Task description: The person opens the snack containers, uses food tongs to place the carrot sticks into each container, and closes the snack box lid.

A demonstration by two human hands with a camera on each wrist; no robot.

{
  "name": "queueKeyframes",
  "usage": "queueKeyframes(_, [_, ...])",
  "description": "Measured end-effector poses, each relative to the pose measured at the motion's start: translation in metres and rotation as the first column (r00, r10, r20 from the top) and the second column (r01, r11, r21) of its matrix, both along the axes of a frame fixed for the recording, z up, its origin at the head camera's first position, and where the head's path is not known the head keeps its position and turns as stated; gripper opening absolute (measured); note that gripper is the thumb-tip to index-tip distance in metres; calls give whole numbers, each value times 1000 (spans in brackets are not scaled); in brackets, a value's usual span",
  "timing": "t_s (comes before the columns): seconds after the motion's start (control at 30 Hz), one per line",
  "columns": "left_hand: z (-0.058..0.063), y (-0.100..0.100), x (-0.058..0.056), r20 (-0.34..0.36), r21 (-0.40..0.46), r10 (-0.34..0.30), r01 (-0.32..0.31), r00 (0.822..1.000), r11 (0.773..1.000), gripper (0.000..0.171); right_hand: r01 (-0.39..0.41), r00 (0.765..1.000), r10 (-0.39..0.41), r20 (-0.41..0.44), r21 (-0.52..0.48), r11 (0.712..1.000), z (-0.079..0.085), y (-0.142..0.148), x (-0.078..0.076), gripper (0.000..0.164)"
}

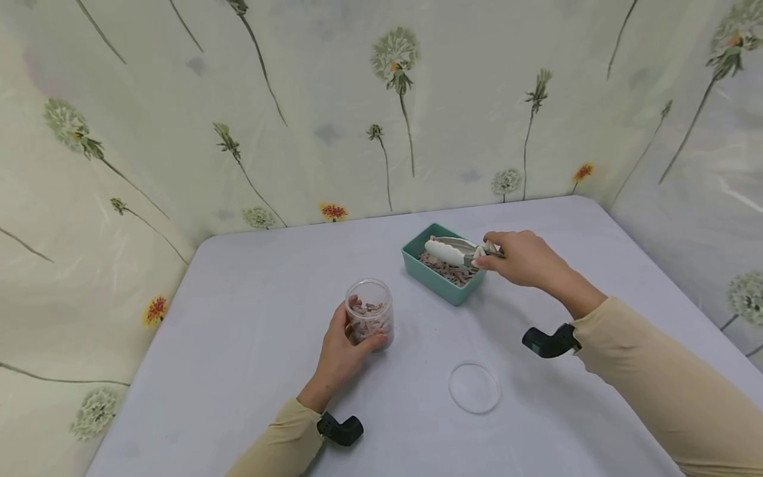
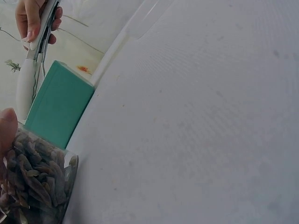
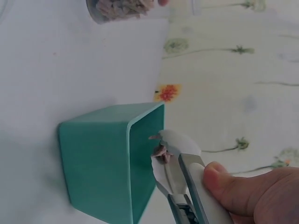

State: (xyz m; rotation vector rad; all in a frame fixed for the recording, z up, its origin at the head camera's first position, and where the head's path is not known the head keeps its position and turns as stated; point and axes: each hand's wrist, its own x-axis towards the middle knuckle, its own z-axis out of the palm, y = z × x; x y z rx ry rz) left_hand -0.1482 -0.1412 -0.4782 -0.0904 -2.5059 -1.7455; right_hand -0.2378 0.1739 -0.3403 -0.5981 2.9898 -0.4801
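My left hand (image 1: pixel 342 351) grips a clear jar (image 1: pixel 371 324) on the table, its mouth open at the top. Brownish dried strips (image 2: pixel 39 179) lie inside the jar, about half filling it. In my right hand (image 1: pixel 527 258) is a pair of tongs (image 1: pixel 447 252) with white heads, held over a teal rectangular box (image 1: pixel 438 285). More of the brownish strips (image 1: pixel 444 268) cover the bottom of that box. The right wrist view shows a few strips (image 3: pixel 162 153) between the tongs' heads, at the box's opening.
A clear ring-shaped lid (image 1: pixel 475 387) lies flat on the white tabletop (image 1: pixel 262 305), in front of the box. Flower-printed cloth (image 1: pixel 334 119) hangs behind the table and at its sides. A dark wrist camera sits on each sleeve.
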Motion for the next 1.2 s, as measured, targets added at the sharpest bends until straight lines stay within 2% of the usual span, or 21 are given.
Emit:
queueKeyframes(0.27, [0, 0, 1, 2, -1, 5, -5, 1000, 1000, 85, 3, 1000, -2, 9, -19, 1000, 6, 0, 3, 47])
queueKeyframes(0.7, [2, 1, 1, -16, -8, 2, -3, 1000, 1000, 86, -61, 998, 61, -7, -85, 994, 26, -5, 14, 36])
queueKeyframes(1.0, [1, 0, 1, -19, -2, 0, 0, 1000, 1000, 86, -117, 992, 123, 18, -188, 975, 39, -18, 30, 32])
queueKeyframes(1.2, [2, 0, 2, -25, -3, -5, 5, 1000, 1000, 86, -169, 984, 176, 13, -230, 958, 45, -28, 40, 17])
